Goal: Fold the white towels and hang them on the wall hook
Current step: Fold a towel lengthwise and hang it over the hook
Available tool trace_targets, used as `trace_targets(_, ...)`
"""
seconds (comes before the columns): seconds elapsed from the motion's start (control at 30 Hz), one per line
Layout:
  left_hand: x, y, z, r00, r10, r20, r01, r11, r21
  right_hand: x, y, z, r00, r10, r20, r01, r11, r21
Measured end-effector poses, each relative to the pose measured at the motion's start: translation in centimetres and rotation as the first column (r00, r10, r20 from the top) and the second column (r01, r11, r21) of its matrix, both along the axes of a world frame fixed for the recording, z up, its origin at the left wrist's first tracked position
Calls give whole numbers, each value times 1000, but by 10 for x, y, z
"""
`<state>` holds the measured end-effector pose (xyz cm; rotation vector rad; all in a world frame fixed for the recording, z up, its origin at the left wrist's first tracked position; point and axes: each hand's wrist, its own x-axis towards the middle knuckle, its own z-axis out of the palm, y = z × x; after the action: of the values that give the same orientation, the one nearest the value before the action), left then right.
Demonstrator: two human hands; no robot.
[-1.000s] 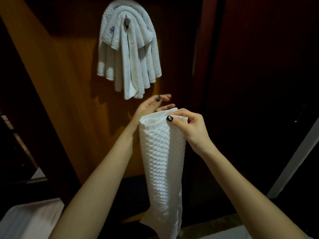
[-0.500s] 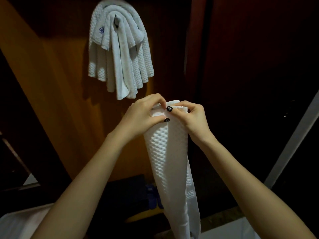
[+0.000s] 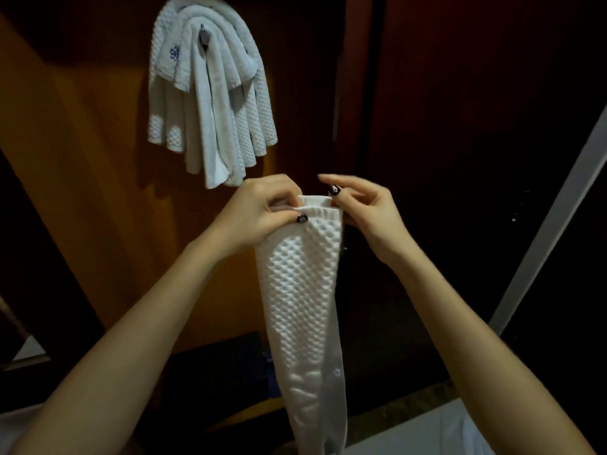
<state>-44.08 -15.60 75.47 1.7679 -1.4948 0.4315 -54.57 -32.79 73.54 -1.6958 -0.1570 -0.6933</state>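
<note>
Only one view here, head cam, and it's pretty dark, so a lot is hard to read tbh. The right half is basically a dark reddish-brown door or panel (image 3: 460,126) w/ no detail I can make out, plus a pale slanted strip (image 3: 555,205) cut off by the frame edge. Bottom corners show bits of smth white (image 3: 410,435), cropped, can't tell what. There's a dark boxy shape (image 3: 223,372) low in the middle, also unreadable. Both forearms come in from the bottom, elbows out of frame. The towel (image 3: 300,290) is white w/ a bumpy waffle/honeycomb texture, folded lengthwise into a long narrow strip that hangs straight down between the hands. Its lower end goes smoother and runs off the bottom edge. The top has a flat hemmed band, layers stacked. Left hand (image 3: 259,215) has a tight grip: thumb in front, fingers curled behind, pinching the top left corner. Right hand (image 3: 368,215) has a looser grip on the top right edge, thumb on the hem, other fingers tucked behind, index sticking up free. Black nail polish on both. Up left, more white towels (image 3: 210,103), same waffle weave, are draped in an arch over a small metal hook (image 3: 204,36) on the orange-brown wood wall (image 3: 98,192). One has a blue embroidered logo (image 3: 174,54), too small to read. The held towel is below and right of them, not touching.
</note>
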Motion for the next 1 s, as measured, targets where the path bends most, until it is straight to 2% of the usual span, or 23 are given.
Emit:
trace_targets(0.13, 0, 6, 5, 998, 12, -64, -13, 1000, -10, -5, -5, 31, 992, 33, -124, -62, 969, -241)
trace_targets(0.23, 1, 9, 6, 995, 17, -99, -17, 1000, -8, -5, -3, 45, 982, -29, -185, -53, 904, -423)
trace_targets(0.3, 1, 10, 5, 992, 21, -127, -23, 1000, -12, -5, -1, 48, 974, -60, -219, -55, 875, -482)
trace_targets(0.43, 6, 15, 6, 983, 32, -180, -38, 999, -27, -5, 7, 35, 956, 22, -293, -153, 889, -432)
trace_targets(0.53, 9, 18, 5, 981, 44, -189, -45, 999, -1, 3, 14, 16, 978, -70, -196, -35, 873, -487)
trace_targets(0.6, 10, 19, 7, 976, 39, -215, -32, 999, 36, 9, 16, 9, 985, -102, -137, 31, 897, -440)
trace_targets(0.67, 16, 23, 12, 975, 46, -219, -22, 994, 111, 13, 16, 4, 985, -136, -108, 81, 909, -409)
trace_targets(0.77, 31, 37, 14, 985, 170, -35, -149, 928, 342, 17, 11, -6, 974, -210, -81, 166, 913, -373)
trace_targets(0.83, 35, 44, 4, 983, 184, -19, -159, 894, 420, 19, 7, -13, 972, -219, -85, 179, 926, -331)
trace_targets(0.9, 33, 46, -7, 984, 178, -19, -157, 908, 387, 22, 5, -18, 974, -201, -105, 157, 932, -327)
trace_targets(1.0, 27, 41, -17, 990, 140, -23, -131, 964, 233, 28, 1, -18, 968, -218, -123, 165, 926, -340)
